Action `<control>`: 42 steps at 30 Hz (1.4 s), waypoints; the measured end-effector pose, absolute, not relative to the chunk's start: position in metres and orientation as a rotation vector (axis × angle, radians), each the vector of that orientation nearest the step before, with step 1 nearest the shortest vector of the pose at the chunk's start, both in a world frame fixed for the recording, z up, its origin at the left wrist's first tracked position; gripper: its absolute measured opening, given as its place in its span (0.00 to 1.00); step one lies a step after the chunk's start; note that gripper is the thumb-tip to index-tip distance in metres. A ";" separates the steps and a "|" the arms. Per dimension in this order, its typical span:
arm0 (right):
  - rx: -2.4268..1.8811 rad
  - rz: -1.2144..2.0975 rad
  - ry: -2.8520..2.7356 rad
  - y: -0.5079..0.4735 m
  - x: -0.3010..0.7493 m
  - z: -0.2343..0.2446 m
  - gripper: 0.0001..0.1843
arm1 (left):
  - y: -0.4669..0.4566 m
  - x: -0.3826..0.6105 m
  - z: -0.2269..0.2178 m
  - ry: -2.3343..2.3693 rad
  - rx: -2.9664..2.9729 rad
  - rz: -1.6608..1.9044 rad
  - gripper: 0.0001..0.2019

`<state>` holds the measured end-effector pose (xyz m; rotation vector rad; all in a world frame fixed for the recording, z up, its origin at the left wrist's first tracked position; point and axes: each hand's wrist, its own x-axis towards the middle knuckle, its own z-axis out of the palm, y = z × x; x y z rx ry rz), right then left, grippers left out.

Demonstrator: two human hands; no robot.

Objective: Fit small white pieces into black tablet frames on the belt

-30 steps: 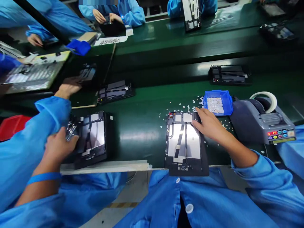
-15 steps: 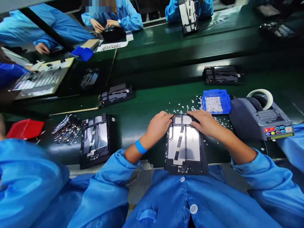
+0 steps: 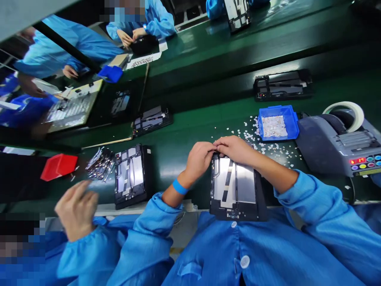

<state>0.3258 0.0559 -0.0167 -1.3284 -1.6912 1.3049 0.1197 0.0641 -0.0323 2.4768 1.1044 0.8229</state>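
An opened tablet (image 3: 246, 186) lies in front of me, its inside up, with silver battery panels, a dark ribbon cable and black edges. Its near end sticks out past the table's front edge, close to my smock. My left hand (image 3: 200, 159), with a blue wristband, has its fingers closed at the tablet's top left corner. Over the tablet's top end reaches my right hand (image 3: 236, 149), its fingertips pinched against those of the left. Whatever is between the fingertips is too small or hidden to make out.
White bits (image 3: 248, 135) lie scattered beside a blue tray (image 3: 294, 123). At right stands a tape dispenser (image 3: 327, 143). Leftward are another tablet (image 3: 131, 174), a pile of thin metallic parts (image 3: 100, 163), a red tray (image 3: 59, 166) and a co-worker's hand (image 3: 77, 208).
My right hand has moved left across the tablet's top end to meet my left hand. A co-worker's hand has come into view at the left. The view has shifted slightly.
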 end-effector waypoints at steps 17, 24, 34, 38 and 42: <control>-1.506 0.884 -1.655 0.031 0.314 -0.021 0.04 | 0.042 0.140 -0.031 1.266 1.328 0.969 0.08; -1.584 0.540 -1.954 0.019 0.310 -0.020 0.12 | 0.037 0.141 -0.029 1.318 1.380 0.973 0.05; -1.668 0.501 -1.998 0.023 0.308 -0.019 0.11 | 0.032 0.140 -0.022 1.376 1.581 0.963 0.06; -1.785 0.351 -2.012 0.031 0.318 -0.010 0.10 | 0.040 0.141 -0.021 1.373 1.566 0.937 0.07; -2.102 -0.017 -1.832 0.035 0.393 0.003 0.13 | 0.049 0.136 -0.025 1.329 1.445 0.949 0.08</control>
